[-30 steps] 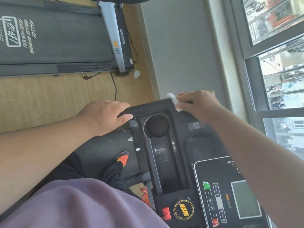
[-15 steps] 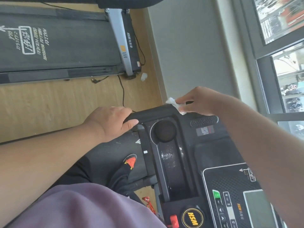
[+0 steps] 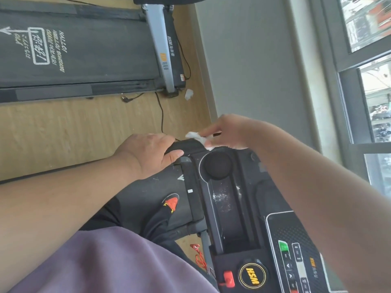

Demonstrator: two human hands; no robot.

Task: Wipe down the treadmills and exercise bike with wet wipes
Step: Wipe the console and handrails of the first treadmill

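Daylight enters from the window [image 3: 372, 85] at 3 o'clock, overexposed there. Room evenly bright, shadows soft. View tilted; edges bend; overall slightly soft.

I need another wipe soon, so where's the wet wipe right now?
In the head view the wet wipe is pinched in the right hand at the console's far corner, just beyond the round cup holder.

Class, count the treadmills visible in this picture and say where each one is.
2: the black treadmill console under both hands, and a second black treadmill with a grey side rail on the floor beyond. Others may be out of view.
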